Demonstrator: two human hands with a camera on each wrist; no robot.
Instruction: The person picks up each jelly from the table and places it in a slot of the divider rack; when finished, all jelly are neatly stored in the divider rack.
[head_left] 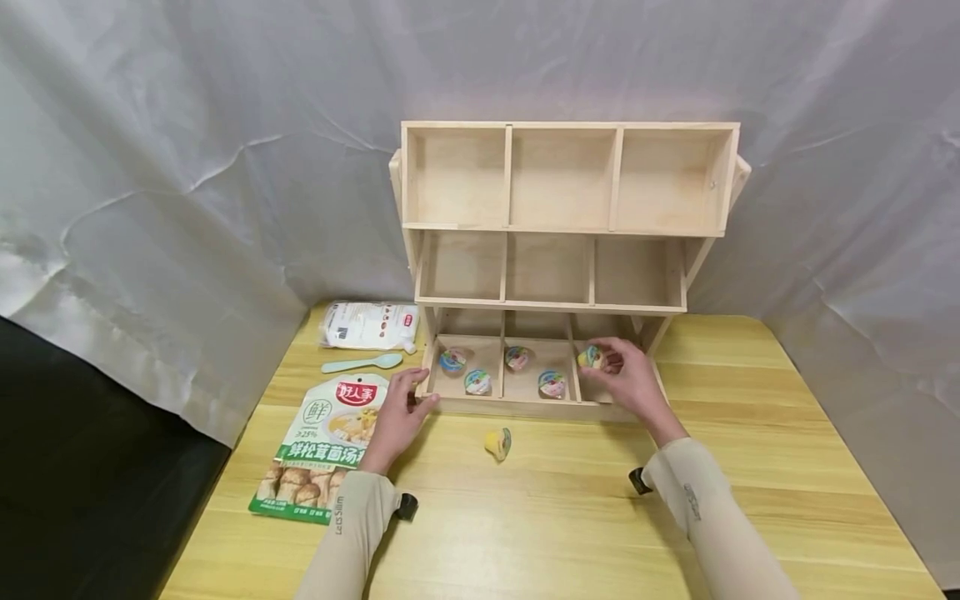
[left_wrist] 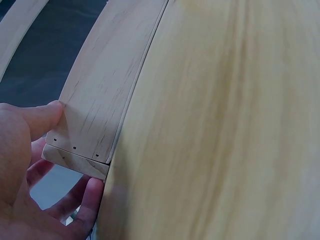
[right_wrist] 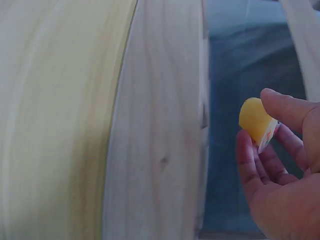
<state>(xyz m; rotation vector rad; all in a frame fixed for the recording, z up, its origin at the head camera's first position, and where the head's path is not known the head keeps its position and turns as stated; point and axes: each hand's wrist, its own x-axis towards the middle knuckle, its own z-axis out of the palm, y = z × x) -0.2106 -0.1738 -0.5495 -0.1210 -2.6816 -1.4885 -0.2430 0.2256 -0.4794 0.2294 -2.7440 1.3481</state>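
Note:
My right hand (head_left: 628, 379) pinches a small yellow jelly cup (right_wrist: 256, 120) between thumb and fingers, over the bottom right compartment of a wooden compartment rack (head_left: 562, 227). My left hand (head_left: 397, 421) grips the rack's lower left front corner. In the left wrist view its thumb lies at the edge of the front board (left_wrist: 95, 95), with the fingers round the end. Two jelly cups (head_left: 453, 360) sit in the bottom left compartment, and two more (head_left: 552, 383) in the bottom middle one. Another yellow jelly cup (head_left: 495, 443) lies on its side on the table before the rack.
Left of the rack, a white packet (head_left: 367, 325), a pale green spoon (head_left: 363, 363) and a green-and-white mushroom soup pouch (head_left: 322, 450) lie on the wooden table (head_left: 540, 525). Grey cloth (head_left: 300, 108) hangs behind the rack and on both sides.

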